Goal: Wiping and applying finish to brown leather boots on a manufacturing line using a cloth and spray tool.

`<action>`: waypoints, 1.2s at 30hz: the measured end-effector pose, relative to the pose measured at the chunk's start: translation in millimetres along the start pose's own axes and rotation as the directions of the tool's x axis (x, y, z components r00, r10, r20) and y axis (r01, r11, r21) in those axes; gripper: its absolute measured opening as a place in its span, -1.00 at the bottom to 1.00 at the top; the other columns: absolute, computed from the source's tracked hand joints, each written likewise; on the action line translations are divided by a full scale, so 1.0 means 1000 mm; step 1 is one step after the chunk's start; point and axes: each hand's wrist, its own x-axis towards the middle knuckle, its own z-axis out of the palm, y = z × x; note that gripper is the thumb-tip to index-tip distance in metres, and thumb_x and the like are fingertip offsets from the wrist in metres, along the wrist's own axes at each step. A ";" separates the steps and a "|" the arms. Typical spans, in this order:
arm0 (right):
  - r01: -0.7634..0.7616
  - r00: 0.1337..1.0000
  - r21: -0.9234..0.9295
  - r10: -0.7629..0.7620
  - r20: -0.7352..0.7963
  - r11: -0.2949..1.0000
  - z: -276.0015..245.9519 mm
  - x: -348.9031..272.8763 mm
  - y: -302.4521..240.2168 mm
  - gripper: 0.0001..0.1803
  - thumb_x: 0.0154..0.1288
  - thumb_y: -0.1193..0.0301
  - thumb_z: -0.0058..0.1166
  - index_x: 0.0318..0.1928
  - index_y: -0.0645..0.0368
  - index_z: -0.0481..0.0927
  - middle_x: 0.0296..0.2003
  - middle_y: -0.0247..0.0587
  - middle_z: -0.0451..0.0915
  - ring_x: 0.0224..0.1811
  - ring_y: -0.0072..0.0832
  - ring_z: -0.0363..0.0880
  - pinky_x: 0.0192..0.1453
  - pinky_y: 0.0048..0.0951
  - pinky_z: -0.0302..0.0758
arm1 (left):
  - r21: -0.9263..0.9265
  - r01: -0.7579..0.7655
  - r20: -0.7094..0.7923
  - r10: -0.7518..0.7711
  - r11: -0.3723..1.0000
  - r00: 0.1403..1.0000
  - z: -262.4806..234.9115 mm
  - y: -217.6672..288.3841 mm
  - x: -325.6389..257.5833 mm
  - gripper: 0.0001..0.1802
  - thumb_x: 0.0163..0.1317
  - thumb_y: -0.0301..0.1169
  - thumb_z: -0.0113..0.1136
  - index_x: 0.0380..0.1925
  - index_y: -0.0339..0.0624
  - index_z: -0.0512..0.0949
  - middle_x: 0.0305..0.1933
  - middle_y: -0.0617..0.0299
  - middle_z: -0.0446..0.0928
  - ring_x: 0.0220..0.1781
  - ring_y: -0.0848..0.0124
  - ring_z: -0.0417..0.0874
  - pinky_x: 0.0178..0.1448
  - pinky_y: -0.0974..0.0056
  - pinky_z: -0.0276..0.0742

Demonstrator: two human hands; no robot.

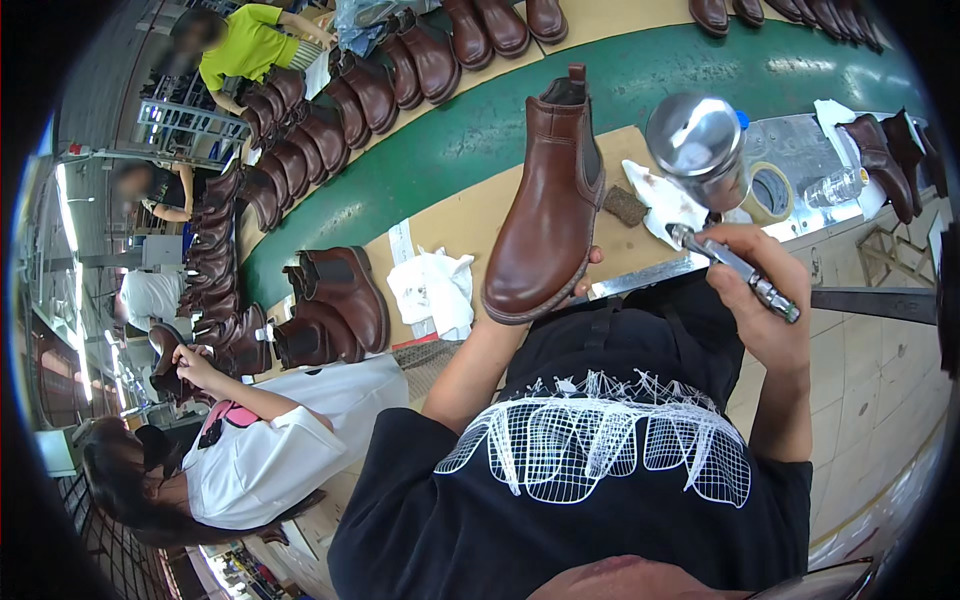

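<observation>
left hand [590, 272]: mostly hidden behind the brown ankle boot [550, 205]; I only see fingertips at the sole edge. Grip is clenched on the boot from underneath.
boot: held up over the table [470, 215], toe toward me, heel and pull tab away, sole edge facing down-left.
right hand [762, 290]: grip wrapped around a metal spray gun [735, 268], thumb on top of the barrel.
spray gun: shiny metal cup [698, 145] sits on top, just right of the boot shaft; nozzle end near the boot, not touching as far as I can tell.
table: brown board surface, white rag [435, 290] left of the boot, white cloth with a dark scrub pad [627, 205] just behind it, tape roll [768, 192] and a clear plastic bottle [835, 187] further right.
belt: green conveyor [480, 130] behind the table, matching brown boots in rows [300, 140] along its far side.
others: person in a white shirt [270, 450] at my left handling a dark boot; person in a yellow-green top [245, 45] further back.
</observation>
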 end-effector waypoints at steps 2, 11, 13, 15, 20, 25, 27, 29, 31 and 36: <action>0.024 0.999 0.033 -0.022 -0.045 0.999 -0.002 0.006 -0.005 -0.75 0.25 0.43 0.30 -0.10 0.28 0.64 -0.28 -0.21 0.67 -0.25 -0.51 0.61 -0.11 -0.50 0.48 | 0.011 -0.088 -0.284 0.088 0.996 0.955 0.015 -0.012 0.013 -0.26 0.38 0.10 -0.08 0.37 -0.19 0.25 0.12 -0.49 0.46 -0.12 -0.35 0.66 -0.26 -0.27 0.69; 0.195 0.979 -0.004 -0.195 -0.054 0.981 0.006 0.023 -0.026 -0.75 0.26 0.45 0.29 -0.09 0.29 0.64 -0.29 -0.25 0.68 -0.28 -0.57 0.60 -0.19 -0.54 0.47 | 0.193 -0.056 -0.260 0.106 0.980 0.960 0.026 -0.025 0.018 -0.21 0.32 0.13 -0.08 0.37 -0.21 0.23 0.15 -0.46 0.45 -0.11 -0.31 0.67 -0.05 -0.12 0.71; 0.149 0.986 0.081 -0.142 -0.086 0.986 0.006 0.020 -0.023 -0.77 0.28 0.46 0.27 -0.09 0.29 0.64 -0.30 -0.26 0.68 -0.30 -0.58 0.59 -0.21 -0.54 0.46 | 0.199 -0.051 -0.236 0.098 0.979 0.967 0.030 -0.025 0.020 -0.21 0.32 0.14 -0.08 0.37 -0.20 0.23 0.14 -0.46 0.46 -0.10 -0.30 0.67 -0.08 -0.10 0.73; 0.036 0.995 0.076 -0.028 -0.095 0.996 -0.001 0.017 -0.019 -0.78 0.29 0.49 0.25 -0.08 0.32 0.63 -0.29 -0.22 0.67 -0.30 -0.57 0.60 -0.18 -0.54 0.47 | 0.190 -0.050 -0.220 0.092 0.981 0.971 0.024 -0.022 0.021 -0.21 0.32 0.14 -0.08 0.37 -0.20 0.23 0.13 -0.46 0.46 -0.10 -0.30 0.68 -0.09 -0.10 0.73; 0.094 0.990 0.100 -0.082 -0.117 0.991 0.003 0.018 -0.020 -0.77 0.29 0.49 0.25 -0.08 0.34 0.62 -0.27 -0.19 0.67 -0.29 -0.55 0.62 -0.18 -0.55 0.48 | 0.214 -0.025 -0.209 0.071 0.977 0.975 0.022 -0.018 0.023 -0.19 0.32 0.16 -0.08 0.37 -0.21 0.22 0.14 -0.45 0.46 -0.09 -0.30 0.68 -0.07 -0.11 0.74; 0.108 0.991 0.078 -0.101 -0.088 0.991 0.005 0.023 -0.015 -0.76 0.26 0.50 0.29 -0.09 0.33 0.63 -0.26 -0.20 0.68 -0.26 -0.55 0.64 -0.17 -0.56 0.48 | 0.228 -0.043 -0.243 0.100 0.973 0.965 0.030 -0.017 0.019 -0.13 0.28 0.18 0.03 0.39 -0.23 0.21 0.19 -0.42 0.44 0.02 -0.30 0.65 0.04 -0.16 0.71; 0.056 0.993 0.080 -0.047 -0.106 0.995 0.002 0.020 -0.005 -0.76 0.26 0.50 0.29 -0.09 0.33 0.63 -0.26 -0.21 0.68 -0.26 -0.55 0.64 -0.18 -0.55 0.48 | 0.252 -0.035 -0.243 0.099 0.967 0.965 0.030 -0.017 0.022 -0.14 0.27 0.16 0.07 0.38 -0.23 0.22 0.21 -0.36 0.45 0.08 -0.24 0.64 0.10 -0.16 0.68; -0.001 0.992 0.091 0.012 -0.125 0.996 0.002 0.018 -0.006 -0.76 0.26 0.49 0.29 -0.09 0.32 0.63 -0.26 -0.21 0.68 -0.26 -0.56 0.64 -0.19 -0.54 0.48 | 0.278 -0.025 -0.252 0.098 0.960 0.963 0.022 -0.015 0.018 -0.15 0.27 0.13 0.11 0.38 -0.23 0.24 0.22 -0.30 0.47 0.13 -0.17 0.63 0.17 -0.15 0.65; 0.008 0.992 0.086 0.003 -0.124 0.996 0.005 0.017 -0.014 -0.76 0.27 0.48 0.28 -0.09 0.32 0.63 -0.26 -0.21 0.68 -0.26 -0.54 0.64 -0.18 -0.53 0.47 | 0.342 -0.066 -0.451 0.225 0.938 0.863 0.005 -0.014 0.014 -0.06 0.17 0.11 0.26 0.40 -0.26 0.21 0.26 -0.30 0.44 0.19 -0.18 0.59 0.28 -0.17 0.56; 0.119 0.988 0.073 -0.111 -0.110 0.990 0.015 0.023 -0.018 -0.77 0.27 0.47 0.27 -0.10 0.31 0.64 -0.28 -0.20 0.68 -0.28 -0.50 0.64 -0.14 -0.52 0.46 | 0.414 -0.049 -0.476 0.262 0.909 0.840 0.009 -0.015 0.009 -0.25 0.27 0.02 0.21 0.32 -0.19 0.33 0.22 -0.01 0.55 0.21 0.14 0.64 0.32 -0.06 0.57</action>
